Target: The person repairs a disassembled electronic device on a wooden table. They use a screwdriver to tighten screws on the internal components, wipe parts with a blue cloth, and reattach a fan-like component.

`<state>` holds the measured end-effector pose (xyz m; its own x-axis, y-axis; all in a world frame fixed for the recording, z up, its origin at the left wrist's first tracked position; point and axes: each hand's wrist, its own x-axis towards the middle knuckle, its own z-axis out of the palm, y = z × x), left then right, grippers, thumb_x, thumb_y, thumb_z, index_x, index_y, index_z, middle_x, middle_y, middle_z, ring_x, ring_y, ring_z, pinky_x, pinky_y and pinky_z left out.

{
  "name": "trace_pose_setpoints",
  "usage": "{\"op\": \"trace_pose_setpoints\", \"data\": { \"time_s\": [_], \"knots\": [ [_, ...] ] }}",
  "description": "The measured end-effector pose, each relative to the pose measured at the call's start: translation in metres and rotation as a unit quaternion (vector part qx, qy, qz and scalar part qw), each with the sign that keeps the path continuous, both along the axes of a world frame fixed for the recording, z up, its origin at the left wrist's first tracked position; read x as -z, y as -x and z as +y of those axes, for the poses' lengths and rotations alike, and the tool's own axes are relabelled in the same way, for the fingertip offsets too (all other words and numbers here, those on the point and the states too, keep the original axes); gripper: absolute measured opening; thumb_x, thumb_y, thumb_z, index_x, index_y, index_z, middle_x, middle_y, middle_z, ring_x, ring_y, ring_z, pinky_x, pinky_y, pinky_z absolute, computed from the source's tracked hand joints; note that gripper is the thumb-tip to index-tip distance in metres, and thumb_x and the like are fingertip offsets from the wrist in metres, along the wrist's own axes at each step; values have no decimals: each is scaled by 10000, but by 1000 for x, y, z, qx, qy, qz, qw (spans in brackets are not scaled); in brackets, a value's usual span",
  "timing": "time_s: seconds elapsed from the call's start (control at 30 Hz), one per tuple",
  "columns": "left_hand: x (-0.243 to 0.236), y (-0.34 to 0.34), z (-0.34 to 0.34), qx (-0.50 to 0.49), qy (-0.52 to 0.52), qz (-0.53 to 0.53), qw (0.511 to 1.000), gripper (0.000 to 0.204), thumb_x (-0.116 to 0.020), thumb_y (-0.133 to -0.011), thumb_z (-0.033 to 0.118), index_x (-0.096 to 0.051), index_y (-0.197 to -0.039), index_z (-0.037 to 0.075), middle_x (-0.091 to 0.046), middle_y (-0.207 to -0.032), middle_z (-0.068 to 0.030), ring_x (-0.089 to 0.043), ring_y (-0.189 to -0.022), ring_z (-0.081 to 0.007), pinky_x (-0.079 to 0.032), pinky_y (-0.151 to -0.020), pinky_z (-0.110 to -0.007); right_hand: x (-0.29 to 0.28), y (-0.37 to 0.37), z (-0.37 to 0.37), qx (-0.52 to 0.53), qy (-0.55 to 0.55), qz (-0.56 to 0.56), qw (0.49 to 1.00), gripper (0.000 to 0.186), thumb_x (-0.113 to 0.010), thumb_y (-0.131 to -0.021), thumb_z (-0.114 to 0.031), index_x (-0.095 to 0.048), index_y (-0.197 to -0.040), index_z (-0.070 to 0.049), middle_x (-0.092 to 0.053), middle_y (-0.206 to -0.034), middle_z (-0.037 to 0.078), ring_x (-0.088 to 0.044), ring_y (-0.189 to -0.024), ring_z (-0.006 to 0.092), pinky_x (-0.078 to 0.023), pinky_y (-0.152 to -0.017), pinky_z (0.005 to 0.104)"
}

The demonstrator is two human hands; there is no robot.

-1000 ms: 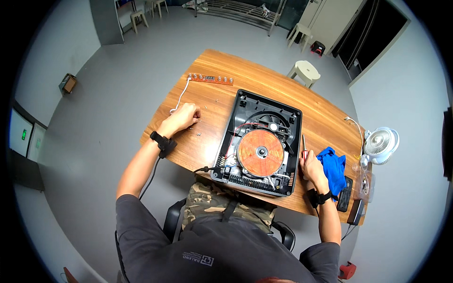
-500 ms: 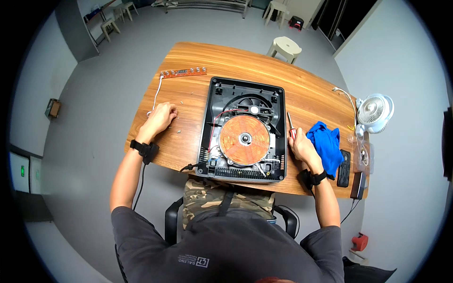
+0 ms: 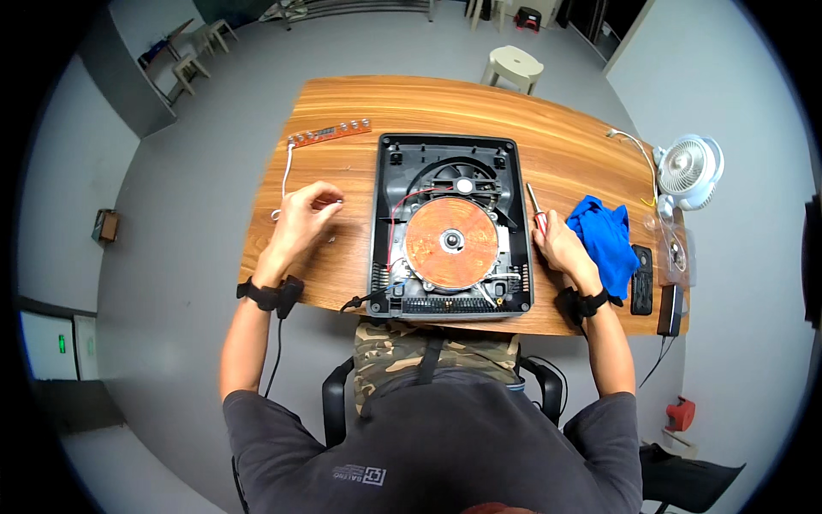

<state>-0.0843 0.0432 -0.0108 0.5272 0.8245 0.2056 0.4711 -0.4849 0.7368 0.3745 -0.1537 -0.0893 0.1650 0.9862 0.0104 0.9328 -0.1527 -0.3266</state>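
An opened induction cooker [image 3: 385,184] lies on the table before me, its black casing holding a round copper coil [image 3: 432,227] and a fan [image 3: 462,171]. Left of it, my left hand [image 3: 306,218] is raised over the wood, thumb and fingertips pinched round what looks like a small screw [image 3: 340,202]. A small light screw or similar piece [image 3: 331,240] lies on the wood by that hand. To the right of the casing, my right hand [image 3: 567,248] is closed round a screwdriver [image 3: 540,222] with a red and clear handle, its shaft pointing away from me.
An orange circuit board strip [image 3: 330,133] with a white cable lies at the far left. On the right are a blue cloth [image 3: 602,240], a black flat case [image 3: 641,278], a black power adapter [image 3: 670,310] and a white fan [image 3: 689,171]. A stool [image 3: 514,67] stands beyond the table.
My left hand has risen off the tabletop and turned, with a small screw in its fingertips. My right hand keeps the screwdriver beside the casing. The whole view has shifted slightly.
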Motion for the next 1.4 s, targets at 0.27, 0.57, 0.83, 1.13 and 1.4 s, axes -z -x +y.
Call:
{"op": "trace_pose_setpoints", "data": {
  "time_s": [0.27, 0.57, 0.83, 1.13, 1.4],
  "knots": [
    [-23, -15, -28, 57, 55, -67, 995, 331, -736, -891, -18, -655, -1211, 19, -760, -967, -91, -736, -899, -136, -611, -819, -272, -60, 11, -5, 69, -22, -22, 997, 323, -581, -999, -340, -558, -1118, -40, -682, -1002, 245, -652, -939, 465, -508, -751, 551],
    [-17, -42, -63, 121, -36, -42, 991, 131, -748, -881, 66, -723, -987, -5, -742, -902, -124, -732, -794, -220, -591, -704, -322, -147, 82, -2, -95, -111, 89, 985, 384, -692, -948, -209, -645, -1291, -43, -629, -901, 178, -641, -818, 356, -504, -728, 418],
    [-18, -67, -86, 93, 63, -50, 992, 124, -714, -917, 65, -713, -1014, -12, -752, -871, -118, -739, -768, -182, -588, -686, -314, -142, 97, -9, -233, -79, 92, 965, 344, -751, -898, -247, -717, -1198, -82, -624, -844, 118, -658, -770, 322, -528, -664, 407],
    [-9, -76, -93, 119, 78, -103, 984, 148, -712, -925, 53, -729, -1058, -8, -766, -917, -136, -760, -846, -187, -602, -733, -313, -136, 95, -11, -253, -47, 110, 960, 385, -780, -876, -234, -716, -1233, -107, -627, -866, 119, -654, -784, 325, -520, -685, 403],
    [-1, -78, -93, 118, 126, -133, 976, 177, -711, -923, 42, -748, -1089, -7, -773, -948, -134, -754, -878, -171, -604, -756, -300, -139, 95, -10, -247, -57, 104, 962, 379, -774, -884, -237, -715, -1227, -88, -622, -858, 127, -652, -779, 326, -519, -681, 407]
  ]
}}
